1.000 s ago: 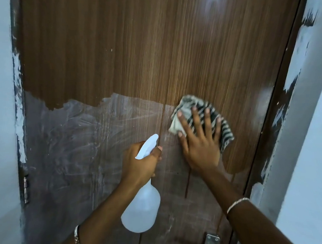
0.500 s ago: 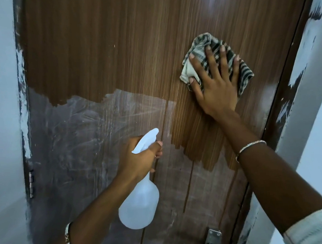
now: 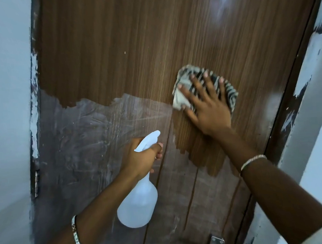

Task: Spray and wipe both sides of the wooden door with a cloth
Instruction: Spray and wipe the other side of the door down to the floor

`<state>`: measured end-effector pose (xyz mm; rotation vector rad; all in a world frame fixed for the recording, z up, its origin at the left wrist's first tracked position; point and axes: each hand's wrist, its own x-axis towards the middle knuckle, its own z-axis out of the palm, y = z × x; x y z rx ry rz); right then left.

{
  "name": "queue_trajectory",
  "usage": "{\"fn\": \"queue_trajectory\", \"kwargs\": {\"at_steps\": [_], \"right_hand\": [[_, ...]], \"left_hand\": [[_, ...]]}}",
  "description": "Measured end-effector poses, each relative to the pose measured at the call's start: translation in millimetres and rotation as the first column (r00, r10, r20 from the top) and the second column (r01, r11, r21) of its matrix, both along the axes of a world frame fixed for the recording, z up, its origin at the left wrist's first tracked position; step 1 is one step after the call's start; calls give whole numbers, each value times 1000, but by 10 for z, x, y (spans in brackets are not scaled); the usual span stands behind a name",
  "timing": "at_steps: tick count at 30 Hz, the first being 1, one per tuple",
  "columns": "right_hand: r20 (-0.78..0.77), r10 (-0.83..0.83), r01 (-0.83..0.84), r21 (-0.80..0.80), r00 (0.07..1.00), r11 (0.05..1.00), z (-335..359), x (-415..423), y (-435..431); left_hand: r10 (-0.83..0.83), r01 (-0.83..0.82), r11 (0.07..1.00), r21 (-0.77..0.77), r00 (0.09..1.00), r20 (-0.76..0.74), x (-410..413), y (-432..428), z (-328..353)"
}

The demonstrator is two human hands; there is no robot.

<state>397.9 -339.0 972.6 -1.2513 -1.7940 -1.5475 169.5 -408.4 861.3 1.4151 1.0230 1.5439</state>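
Directly ahead, the tall brown wooden door with vertical grain (image 3: 142,47) is filling most of the view, standing between pale blue-white walls. Its upper part and a patch down the middle right are showing clean, warm brown, while the lower left and bottom are lying under a dull grey, streaky film (image 3: 78,138) with a ragged upper edge. Thin dark drip lines are running down through the film near the bottom.

A crumpled green-and-white striped cloth (image 3: 185,99) is lying flat against the door right of centre, at the border between the clean wood and the film. The right hand (image 3: 208,107) is pressing on it with the palm down and the fingers (image 3: 196,83) spread wide, so the grip is splayed flat over the cloth rather than pinching it. A thin silver bracelet (image 3: 253,161) is circling the right wrist.

Below and to the left, the left hand (image 3: 139,159) is wrapping tightly around the neck of a translucent white plastic spray bottle (image 3: 138,206), the grip pressed together on it, with the nozzle pointing up and right toward the door and the round body hanging below the fist. A banded metal bangle (image 3: 77,238) is sitting on the left forearm.

At the bottom edge, a small metal fitting (image 3: 216,243) is showing on the door. On the left frame, a hinge (image 3: 36,184) is sitting beside chipped paint.
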Motion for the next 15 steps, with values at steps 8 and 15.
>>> {"fn": "queue_trajectory", "kwargs": {"at_steps": [8,15], "right_hand": [[-264,17,-1,62,964,998,73,-367,154],[5,16,-16,-30,1000,999,-1098,-487,215]], "left_hand": [[114,-111,991,-74,992,48,-131,124,-116],[91,-88,994,-65,995,45,-402,82,-80]]}}
